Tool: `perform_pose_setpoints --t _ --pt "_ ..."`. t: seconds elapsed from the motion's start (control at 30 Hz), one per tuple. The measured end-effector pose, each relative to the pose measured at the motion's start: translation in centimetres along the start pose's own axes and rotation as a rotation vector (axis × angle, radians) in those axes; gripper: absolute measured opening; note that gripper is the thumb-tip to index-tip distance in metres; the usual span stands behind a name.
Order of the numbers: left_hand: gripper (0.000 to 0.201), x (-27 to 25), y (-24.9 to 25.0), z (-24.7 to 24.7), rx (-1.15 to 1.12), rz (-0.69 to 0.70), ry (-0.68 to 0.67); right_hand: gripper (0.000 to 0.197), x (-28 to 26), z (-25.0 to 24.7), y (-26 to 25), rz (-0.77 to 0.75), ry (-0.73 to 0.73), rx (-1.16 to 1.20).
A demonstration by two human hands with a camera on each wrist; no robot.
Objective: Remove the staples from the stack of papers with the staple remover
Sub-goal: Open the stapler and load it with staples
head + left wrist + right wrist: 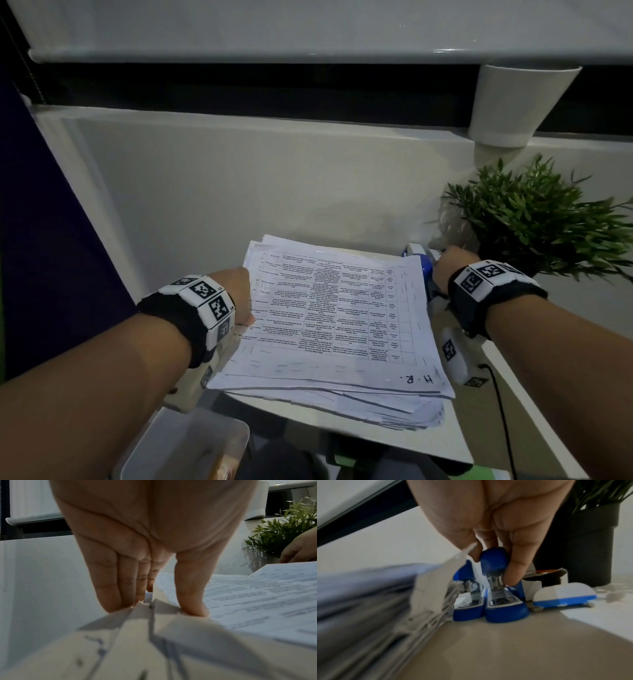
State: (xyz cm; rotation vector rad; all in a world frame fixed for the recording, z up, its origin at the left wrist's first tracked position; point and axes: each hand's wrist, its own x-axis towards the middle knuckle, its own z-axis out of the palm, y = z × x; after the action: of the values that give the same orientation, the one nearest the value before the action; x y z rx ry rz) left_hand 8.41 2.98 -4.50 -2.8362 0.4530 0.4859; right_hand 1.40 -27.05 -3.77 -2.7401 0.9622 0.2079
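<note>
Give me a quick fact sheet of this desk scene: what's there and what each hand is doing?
Surface: white desk
Main item: stack of papers, printed table on the top sheet
Left hand: holds the stack's left edge, thumb on top, fingers straight at the side
Right hand: fingers pinch a blue staple remover beside the stack
Nearby: white and blue stapler, green potted plant
Staple: one small dark staple visible at the corner
</note>
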Motion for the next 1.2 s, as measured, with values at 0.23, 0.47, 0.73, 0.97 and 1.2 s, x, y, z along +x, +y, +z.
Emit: perform_pose_setpoints --t 0.23,0.47,0.73,0.97,1.2 --pt "0.047 0.1 -0.1 0.4 0.047 0.007 0.001 0.025 -1.8 -0.7 0.1 0.091 0.106 0.136" --pt "0.054 -0.3 -0.7 -0.2 0.08 0.012 0.041 0.031 -4.6 -0.9 1.1 0.041 0.28 0.326" --pt "0.078 -6.1 3.1 -5.0 -0.185 0.185 0.303 0.034 -8.4 -0.5 4.8 -0.02 0.466 0.533" --pt "0.063 -11.2 10.5 -4.8 -0.496 0.612 0.556 0.028 -13.4 -1.6 6.4 -0.209 0.668 0.765" --pt "0.054 -9.9 15.0 -3.9 -0.546 0.7 0.559 0.025 -15.0 -0.4 4.3 -0.555 0.545 0.834"
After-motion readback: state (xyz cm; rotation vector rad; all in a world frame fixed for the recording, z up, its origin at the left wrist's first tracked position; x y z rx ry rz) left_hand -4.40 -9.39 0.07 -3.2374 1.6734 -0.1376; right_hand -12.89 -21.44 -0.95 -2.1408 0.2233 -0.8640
